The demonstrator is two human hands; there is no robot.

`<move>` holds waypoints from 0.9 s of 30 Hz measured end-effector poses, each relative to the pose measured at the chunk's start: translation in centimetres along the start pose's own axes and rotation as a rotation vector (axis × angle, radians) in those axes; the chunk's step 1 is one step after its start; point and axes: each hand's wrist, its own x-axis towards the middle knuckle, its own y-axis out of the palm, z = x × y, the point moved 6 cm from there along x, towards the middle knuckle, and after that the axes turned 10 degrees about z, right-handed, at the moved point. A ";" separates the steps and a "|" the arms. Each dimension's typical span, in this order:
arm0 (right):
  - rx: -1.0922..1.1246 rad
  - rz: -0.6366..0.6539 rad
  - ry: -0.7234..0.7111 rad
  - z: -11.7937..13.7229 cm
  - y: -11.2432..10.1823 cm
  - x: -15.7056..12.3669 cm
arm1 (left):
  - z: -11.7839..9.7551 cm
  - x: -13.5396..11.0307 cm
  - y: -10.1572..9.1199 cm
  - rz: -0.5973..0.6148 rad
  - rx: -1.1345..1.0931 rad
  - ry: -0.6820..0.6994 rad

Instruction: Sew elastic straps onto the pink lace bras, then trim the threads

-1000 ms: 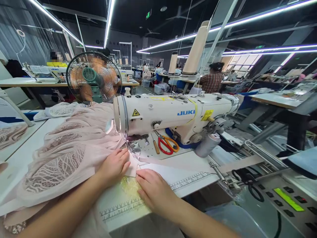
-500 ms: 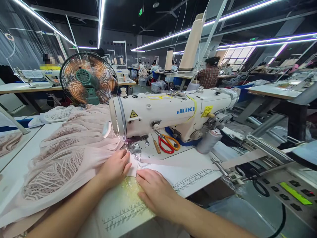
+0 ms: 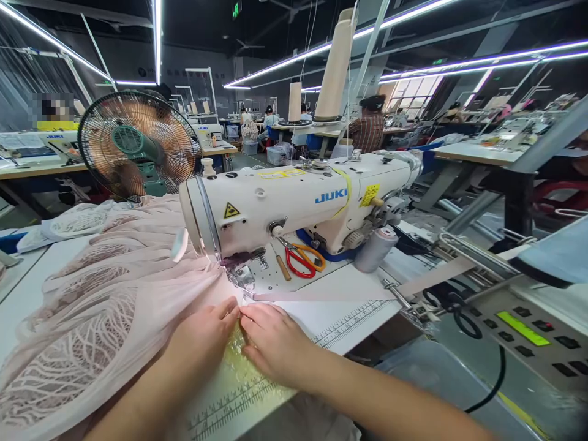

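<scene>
Pale pink fabric (image 3: 151, 294) with lace panels lies gathered left of the white JUKI sewing machine (image 3: 285, 208), one edge running under the presser foot (image 3: 226, 269). Just in front of the foot, my left hand (image 3: 202, 334) has its fingers closed on the fabric's edge. Close beside it, my right hand (image 3: 275, 343) pinches the same edge, its fingertips almost touching the left ones. What lies between the fingertips is mostly hidden. A pale elastic-like band (image 3: 321, 297) comes in from the right through a metal guide (image 3: 245, 294) to the foot.
Red-and-orange-handled scissors (image 3: 303, 260) and a wooden-handled tool (image 3: 283, 267) lie on the machine bed. A grey thread cone (image 3: 376, 248) stands behind the band. Ruler markings (image 3: 349, 321) run along the table. At the right is a control box (image 3: 523, 331); a fan (image 3: 138, 144) stands behind.
My left hand has drawn back from the presser foot towards me, and the two hands' fingertips have come together at the fabric's edge. The camera view has turned slightly right.
</scene>
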 end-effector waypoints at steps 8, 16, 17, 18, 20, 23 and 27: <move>0.002 -0.009 0.000 -0.2 0.1 -0.2 | 1.1 0.3 -0.2 -0.120 0.058 0.071; 0.011 -0.019 -0.009 -0.3 0.2 -0.3 | 3.1 0.8 1.0 -0.186 0.053 0.075; 0.013 -0.021 -0.010 -0.3 0.2 -0.3 | 3.3 0.9 1.1 -0.188 0.062 0.074; 0.014 -0.023 -0.011 -0.3 0.2 -0.2 | 3.5 1.0 1.2 -0.189 0.066 0.074; 0.016 -0.025 -0.011 -0.3 0.2 -0.2 | 3.9 1.2 1.3 -0.198 0.060 0.065; 0.015 -0.034 -0.014 -0.2 0.2 -0.2 | 4.5 1.5 1.4 -0.221 0.043 0.037; 0.015 -0.041 -0.014 -0.4 0.3 -0.1 | 4.9 1.8 1.4 -0.254 0.041 0.008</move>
